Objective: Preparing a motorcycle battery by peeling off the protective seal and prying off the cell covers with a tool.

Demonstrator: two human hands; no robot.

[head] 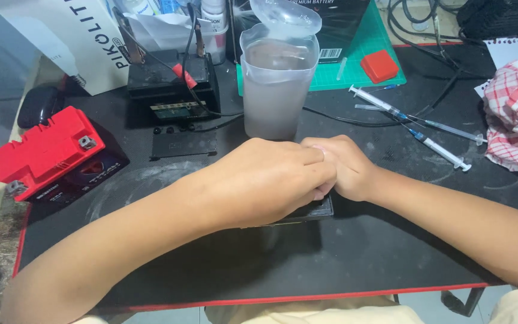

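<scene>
At frame centre both hands bear down together, left hand (271, 183) curled over the closed right hand (343, 168), seemingly steadying a dark flat block (319, 210) against the tabletop (361, 252)

My left hand (271, 180) lies palm down at the middle of the view, knuckles up, fingers curled over and pointing right. My right hand (346, 165) comes in from the other side and meets it, its fingers tucked under my left fingers so their tips are hidden. The two hands touch, pressed together low. Both forearms are bare and stretch in from the lower corners, the left one crossing more of the view.
</scene>
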